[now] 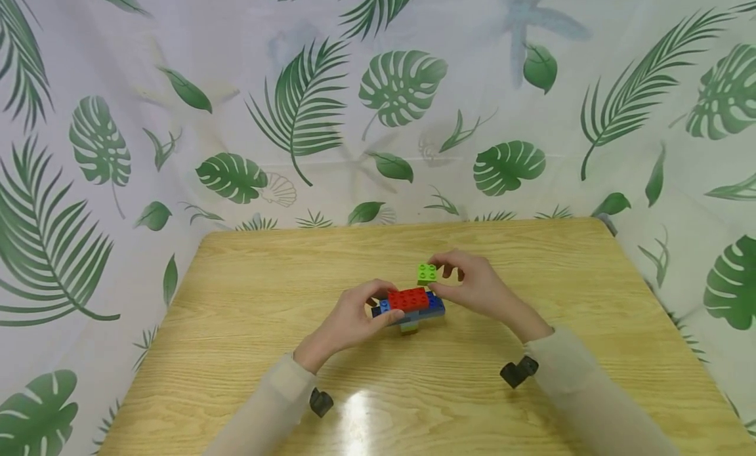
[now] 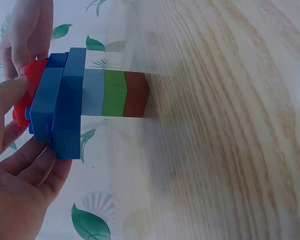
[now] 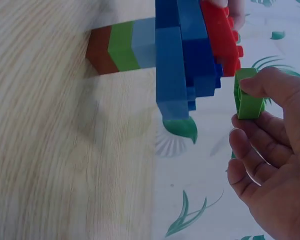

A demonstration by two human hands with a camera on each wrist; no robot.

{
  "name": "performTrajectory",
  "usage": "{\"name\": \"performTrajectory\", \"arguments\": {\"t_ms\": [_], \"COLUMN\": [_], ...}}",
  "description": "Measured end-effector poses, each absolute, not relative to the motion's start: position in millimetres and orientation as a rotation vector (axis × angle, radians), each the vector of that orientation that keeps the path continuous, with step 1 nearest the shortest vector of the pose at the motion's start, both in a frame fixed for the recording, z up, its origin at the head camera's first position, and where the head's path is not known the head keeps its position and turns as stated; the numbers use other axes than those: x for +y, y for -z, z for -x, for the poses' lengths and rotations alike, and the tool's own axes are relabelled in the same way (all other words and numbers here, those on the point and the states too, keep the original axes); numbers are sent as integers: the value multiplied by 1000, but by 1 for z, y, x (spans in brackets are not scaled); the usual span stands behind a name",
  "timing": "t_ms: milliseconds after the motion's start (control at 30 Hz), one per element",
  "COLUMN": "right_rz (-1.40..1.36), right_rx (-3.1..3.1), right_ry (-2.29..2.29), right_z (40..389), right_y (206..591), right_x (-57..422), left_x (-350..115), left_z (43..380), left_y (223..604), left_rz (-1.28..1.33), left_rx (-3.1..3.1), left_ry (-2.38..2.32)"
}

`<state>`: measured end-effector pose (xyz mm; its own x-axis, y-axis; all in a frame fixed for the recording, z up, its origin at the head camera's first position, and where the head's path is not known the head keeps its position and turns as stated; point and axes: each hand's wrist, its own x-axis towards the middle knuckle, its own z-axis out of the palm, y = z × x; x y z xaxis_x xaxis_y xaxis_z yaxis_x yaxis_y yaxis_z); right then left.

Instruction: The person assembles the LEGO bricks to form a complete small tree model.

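Note:
A toy brick structure stands on the table: a column of a brown brick (image 2: 136, 95), a green brick (image 2: 115, 93) and a light blue brick (image 2: 93, 92) carries wider blue bricks (image 2: 69, 105), topped by a red brick (image 1: 407, 300). My left hand (image 1: 357, 315) holds this upper part, thumb against the red brick and fingers on the far side. Between thumb and fingers, my right hand (image 1: 475, 285) pinches a small lime green brick (image 1: 426, 275), studs up. In the right wrist view, that brick (image 3: 250, 95) is above the blue bricks, beside the red one, apparently apart from both.
The wooden table (image 1: 266, 266) extends around the structure on all sides. Behind it hangs a white cloth (image 1: 331, 193) with green leaf prints. Small black devices (image 1: 520, 372) sit at both wrists, over pale sleeves.

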<state>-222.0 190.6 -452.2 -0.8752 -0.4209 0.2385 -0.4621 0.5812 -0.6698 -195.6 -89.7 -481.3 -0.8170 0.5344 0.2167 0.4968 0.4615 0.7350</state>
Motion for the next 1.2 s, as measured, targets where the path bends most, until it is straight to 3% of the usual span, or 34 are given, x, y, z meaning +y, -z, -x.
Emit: {"name": "performTrajectory", "arguments": {"t_ms": [533,1200], "right_rz": [-1012,-1018], "right_rx": [-2707,-2726], "right_ry": [-1179,-1160], "right_z": [208,202], "right_y": [447,444], "right_x": [168,165], "left_x": [-92,-94], "left_z": [200,200], "left_y": [481,475], "left_rz": [-997,-964], "left_rx": [2599,2588], "left_ry": [-1319,-1277]}}
